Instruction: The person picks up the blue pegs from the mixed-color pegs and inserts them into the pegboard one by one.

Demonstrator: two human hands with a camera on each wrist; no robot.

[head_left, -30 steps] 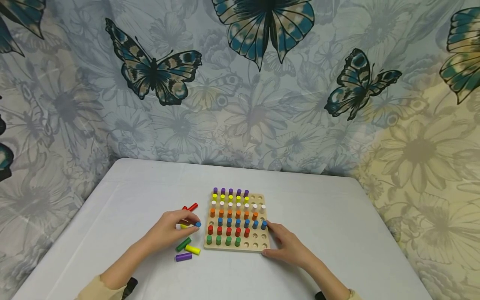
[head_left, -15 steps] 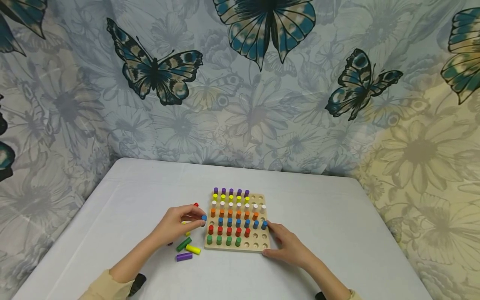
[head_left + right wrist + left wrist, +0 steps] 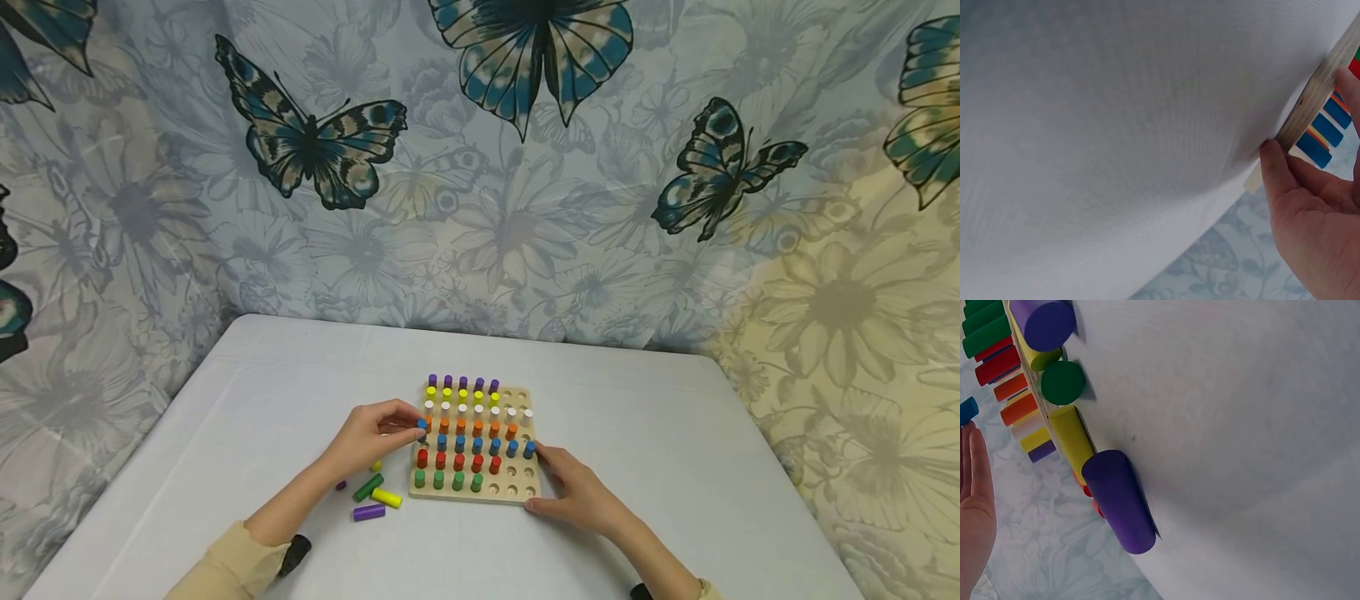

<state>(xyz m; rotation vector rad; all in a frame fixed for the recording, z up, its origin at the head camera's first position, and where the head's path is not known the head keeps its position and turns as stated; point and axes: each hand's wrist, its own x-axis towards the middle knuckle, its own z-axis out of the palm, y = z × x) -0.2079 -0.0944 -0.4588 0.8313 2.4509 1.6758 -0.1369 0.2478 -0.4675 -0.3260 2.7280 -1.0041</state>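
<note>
A wooden pegboard (image 3: 495, 493) on the table carries rows of purple, yellow, white, orange, blue, red and green pegs. My left hand (image 3: 365, 437) pinches a blue peg (image 3: 422, 426) upright between thumb and fingertips, over the board's left edge near the blue row's left end. That peg overlaps the orange row's first peg in the head view. In the left wrist view the blue peg (image 3: 967, 410) shows at the fingertips. My right hand (image 3: 576, 490) rests against the board's right side, thumb by the near corner; in the right wrist view, fingertips touch its wooden edge (image 3: 1310, 103).
Left of the board lie loose pegs: a green peg (image 3: 368, 487), a yellow peg (image 3: 386, 498) and a purple peg (image 3: 369, 512), with others partly behind my left arm. Several holes (image 3: 511, 490) stand open on the board's right side. Butterfly-patterned cloth (image 3: 517, 250) hangs behind the table.
My left hand has moved right and away from me with the blue peg, from beside the board to over its left edge. The peg has turned more upright. My right hand stays put.
</note>
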